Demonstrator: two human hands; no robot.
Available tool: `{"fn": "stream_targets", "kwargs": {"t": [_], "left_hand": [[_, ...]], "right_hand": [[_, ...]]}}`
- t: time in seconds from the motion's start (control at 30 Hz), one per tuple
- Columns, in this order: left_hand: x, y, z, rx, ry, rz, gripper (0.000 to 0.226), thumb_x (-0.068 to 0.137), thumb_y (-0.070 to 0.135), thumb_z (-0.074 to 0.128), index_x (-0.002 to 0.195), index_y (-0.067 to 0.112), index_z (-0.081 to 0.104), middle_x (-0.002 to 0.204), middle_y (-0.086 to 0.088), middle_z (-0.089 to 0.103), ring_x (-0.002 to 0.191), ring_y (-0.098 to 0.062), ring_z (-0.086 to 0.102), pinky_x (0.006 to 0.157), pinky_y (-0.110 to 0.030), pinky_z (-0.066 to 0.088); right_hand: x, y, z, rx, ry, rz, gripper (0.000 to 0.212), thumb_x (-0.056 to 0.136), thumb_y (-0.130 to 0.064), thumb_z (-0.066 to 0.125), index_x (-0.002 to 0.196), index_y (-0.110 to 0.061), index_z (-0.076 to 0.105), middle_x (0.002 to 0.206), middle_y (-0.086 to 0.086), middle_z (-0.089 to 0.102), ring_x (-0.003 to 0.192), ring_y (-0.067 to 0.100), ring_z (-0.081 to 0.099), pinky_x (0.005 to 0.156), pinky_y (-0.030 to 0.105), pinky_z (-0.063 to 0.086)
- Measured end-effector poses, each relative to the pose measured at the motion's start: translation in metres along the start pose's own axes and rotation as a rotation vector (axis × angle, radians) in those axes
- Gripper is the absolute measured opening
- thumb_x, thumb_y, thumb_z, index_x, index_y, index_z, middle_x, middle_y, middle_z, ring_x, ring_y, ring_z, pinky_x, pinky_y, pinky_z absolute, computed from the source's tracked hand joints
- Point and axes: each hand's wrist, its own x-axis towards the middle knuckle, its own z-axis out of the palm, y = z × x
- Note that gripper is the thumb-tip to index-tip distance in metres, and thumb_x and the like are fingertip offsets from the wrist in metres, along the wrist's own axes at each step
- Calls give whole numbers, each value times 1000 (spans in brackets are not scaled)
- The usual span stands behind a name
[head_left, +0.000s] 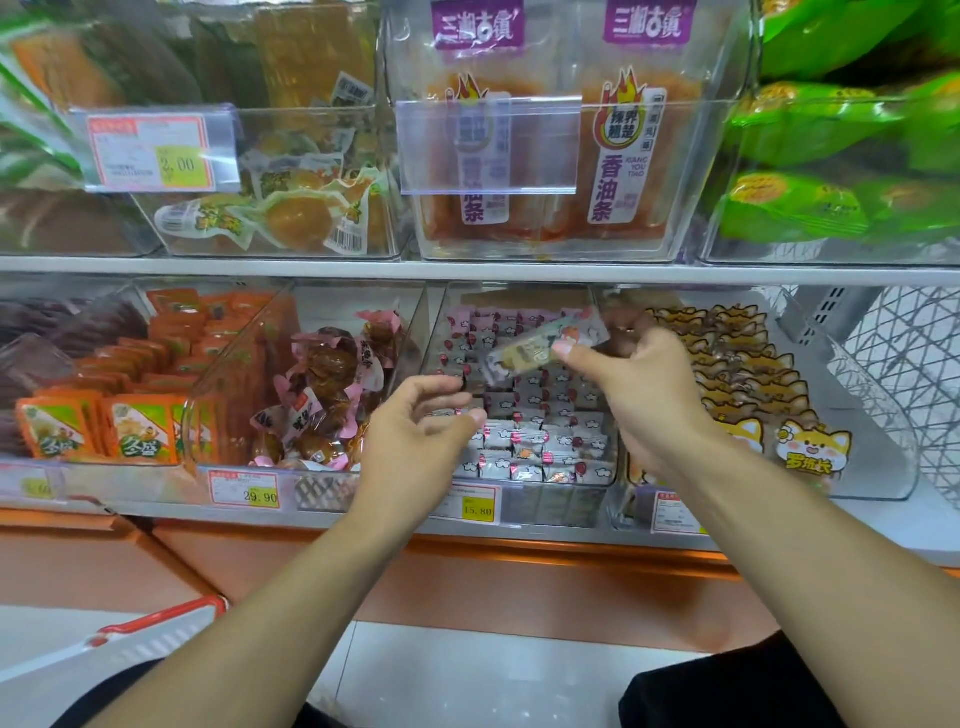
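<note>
My right hand (641, 384) pinches a small clear snack packet (535, 345) with yellow print, holding it above a clear bin (519, 512) filled with several small pink-and-grey wrapped sweets (540, 441). The packet is blurred by motion. My left hand (421, 431) hovers at the bin's front left corner, fingers loosely curled toward the sweets and holding nothing. Both forearms reach up from the bottom of the view.
Clear bins line two white shelves: orange packets (140, 415) and pink-wrapped brown snacks (322, 395) to the left, cat-printed packets (810, 447) to the right. Above stand red spicy strip packs (618, 156) and green bags (841, 156). A red-handled basket (156, 623) sits at lower left.
</note>
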Motion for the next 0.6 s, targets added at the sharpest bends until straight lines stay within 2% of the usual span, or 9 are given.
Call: {"fn": "stream_targets", "kwargs": {"t": [0.07, 0.1, 0.2, 0.3, 0.37, 0.43, 0.53, 0.6], "left_hand": [[0, -6, 1, 294, -34, 114, 33, 87, 20, 77, 117, 25, 64, 115, 11, 69, 94, 1, 67, 84, -14, 53], [-1, -9, 2, 464, -76, 172, 40, 88, 28, 76, 125, 27, 60, 122, 14, 64, 103, 3, 61, 93, -17, 50], [-6, -18, 7, 829, -198, 288, 66, 90, 52, 67, 146, 26, 45, 144, 10, 46, 132, -8, 42, 112, -29, 35], [-7, -24, 9, 947, -228, 309, 79, 91, 64, 57, 153, 21, 35, 157, 4, 34, 145, -13, 26, 117, -28, 22], [-7, -26, 8, 999, -229, 331, 82, 91, 68, 52, 154, 19, 33, 158, 2, 31, 147, -14, 20, 119, -29, 18], [-7, -27, 7, 1044, -236, 345, 83, 92, 69, 49, 154, 19, 31, 159, 0, 29, 149, -16, 16, 121, -31, 16], [-8, -28, 6, 1081, -258, 335, 85, 92, 70, 49, 156, 19, 25, 163, -2, 23, 152, -19, 9, 122, -34, 11], [-9, -29, 6, 1085, -267, 332, 86, 93, 69, 48, 158, 20, 21, 166, -4, 17, 153, -20, 5, 122, -33, 6]], "right_hand": [[10, 2, 2, -196, 76, -140, 33, 78, -10, 86, 91, -30, 63, 90, -9, 77, 90, 9, 73, 83, 30, 56], [14, 4, 4, -259, 79, -175, 34, 77, -11, 86, 87, -33, 61, 88, -10, 77, 87, 8, 73, 82, 31, 57], [25, 15, 15, -388, 5, -220, 36, 78, -10, 84, 88, -33, 59, 89, -10, 74, 84, 11, 72, 76, 34, 58], [31, 25, 24, -562, -48, -273, 35, 81, -11, 82, 98, -30, 58, 87, -9, 71, 80, 13, 69, 68, 27, 51], [34, 27, 26, -650, -89, -315, 34, 83, -10, 80, 104, -27, 60, 95, -5, 71, 88, 16, 69, 75, 28, 54], [37, 26, 28, -699, -148, -331, 34, 83, -9, 79, 104, -29, 60, 96, -7, 69, 89, 15, 68, 79, 27, 55], [38, 24, 32, -766, -222, -331, 37, 84, -14, 79, 99, -37, 55, 88, -24, 60, 80, -6, 60, 67, 10, 44], [40, 24, 36, -777, -242, -352, 36, 83, -17, 80, 98, -38, 55, 84, -25, 58, 73, -12, 55, 59, 1, 36]]}}
